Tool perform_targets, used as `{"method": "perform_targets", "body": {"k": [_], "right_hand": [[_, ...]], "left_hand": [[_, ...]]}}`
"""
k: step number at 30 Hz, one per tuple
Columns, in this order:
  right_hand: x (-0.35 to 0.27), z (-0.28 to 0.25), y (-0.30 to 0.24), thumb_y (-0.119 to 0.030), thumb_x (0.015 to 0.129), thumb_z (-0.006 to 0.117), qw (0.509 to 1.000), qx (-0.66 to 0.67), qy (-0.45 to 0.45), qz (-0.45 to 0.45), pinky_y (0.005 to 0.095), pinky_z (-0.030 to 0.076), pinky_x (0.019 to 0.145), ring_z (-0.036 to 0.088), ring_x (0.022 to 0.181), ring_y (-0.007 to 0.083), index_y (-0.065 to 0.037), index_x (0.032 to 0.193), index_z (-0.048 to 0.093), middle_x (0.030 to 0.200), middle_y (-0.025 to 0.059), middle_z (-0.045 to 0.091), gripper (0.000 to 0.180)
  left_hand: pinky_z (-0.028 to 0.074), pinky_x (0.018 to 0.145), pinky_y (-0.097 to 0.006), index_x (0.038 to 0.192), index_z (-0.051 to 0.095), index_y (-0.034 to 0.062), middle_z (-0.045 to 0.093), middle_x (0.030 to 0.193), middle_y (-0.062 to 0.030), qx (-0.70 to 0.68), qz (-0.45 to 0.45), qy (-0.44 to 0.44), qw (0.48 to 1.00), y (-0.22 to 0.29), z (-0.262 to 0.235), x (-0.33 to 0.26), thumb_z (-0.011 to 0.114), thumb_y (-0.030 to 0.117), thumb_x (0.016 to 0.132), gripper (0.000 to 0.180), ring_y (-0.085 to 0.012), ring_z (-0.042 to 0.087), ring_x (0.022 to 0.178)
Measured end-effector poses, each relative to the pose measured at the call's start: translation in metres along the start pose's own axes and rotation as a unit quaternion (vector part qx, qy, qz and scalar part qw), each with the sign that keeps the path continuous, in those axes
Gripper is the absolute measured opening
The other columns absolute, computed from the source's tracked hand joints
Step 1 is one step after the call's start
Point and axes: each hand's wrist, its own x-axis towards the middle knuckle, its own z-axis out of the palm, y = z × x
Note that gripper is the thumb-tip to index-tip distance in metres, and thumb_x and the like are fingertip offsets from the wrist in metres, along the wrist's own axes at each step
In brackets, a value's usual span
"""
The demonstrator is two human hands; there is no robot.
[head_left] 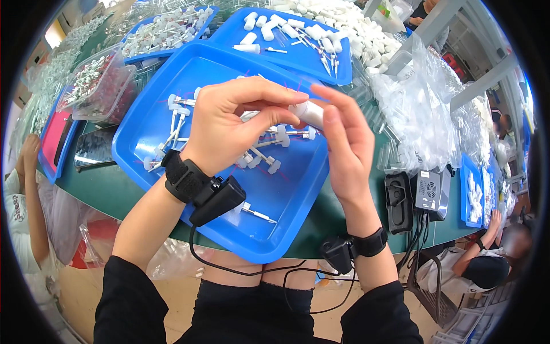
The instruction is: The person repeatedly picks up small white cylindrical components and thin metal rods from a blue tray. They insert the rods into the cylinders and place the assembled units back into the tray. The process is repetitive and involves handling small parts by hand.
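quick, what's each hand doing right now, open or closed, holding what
Left hand: closed in a pinch at the left end of a smooth white cylinder; exact grip cannot be told.
Right hand: closed, holding that cylinder between thumb and fingers.

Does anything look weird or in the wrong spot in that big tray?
A bit: one white stick lies near the front of the blue tray, apart from the other sticks farther back, so it looks stray. Nothing looks plainly broken.
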Motion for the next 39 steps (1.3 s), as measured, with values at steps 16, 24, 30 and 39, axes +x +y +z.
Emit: {"method": "perform_targets", "body": {"k": [16,24,30,39], "right_hand": [[-0.011,0.001,0.004,-0.006,0.082,0.062,0.994,-0.104,0.034,-0.014,0.0209,0.046,0.070,0.058,0.080,0.0093,0.002,0.100,0.058,0.092,0.0061,0.062,0.019],[-0.013,0.000,0.005,-0.005,0.081,0.063,0.991,-0.128,0.028,-0.024,0.0208,0.046,0.069,0.058,0.080,0.0099,0.003,0.098,0.059,0.091,0.0066,0.063,0.019],[-0.012,-0.002,0.006,-0.004,0.077,0.067,0.980,-0.171,0.030,-0.102,0.0227,0.047,0.072,0.059,0.082,0.0120,0.003,0.099,0.059,0.092,0.0086,0.063,0.024],[-0.006,-0.002,0.009,-0.002,0.075,0.068,0.977,-0.142,0.034,-0.153,0.0253,0.047,0.074,0.060,0.086,0.0144,0.003,0.101,0.060,0.094,0.0105,0.064,0.028]], "left_hand": [[0.054,0.070,-0.026,0.090,0.067,-0.0009,0.064,0.089,-0.0114,0.003,0.003,0.002,1.000,0.000,-0.004,0.002,0.063,-0.014,0.069,0.025,-0.0167,0.062,0.081],[0.052,0.066,-0.025,0.086,0.069,0.0016,0.066,0.087,-0.0123,0.039,0.032,-0.032,0.998,0.000,-0.009,0.004,0.063,-0.013,0.067,0.025,-0.0171,0.063,0.077],[0.054,0.070,-0.027,0.086,0.068,0.0005,0.065,0.090,-0.0156,0.053,0.066,-0.021,0.996,0.006,-0.005,0.002,0.059,-0.016,0.069,0.026,-0.0211,0.064,0.080],[0.052,0.077,-0.027,0.095,0.064,-0.0026,0.062,0.102,-0.0131,-0.156,-0.045,0.056,0.985,0.008,0.004,0.006,0.067,-0.007,0.071,0.025,-0.0182,0.063,0.088]]}}
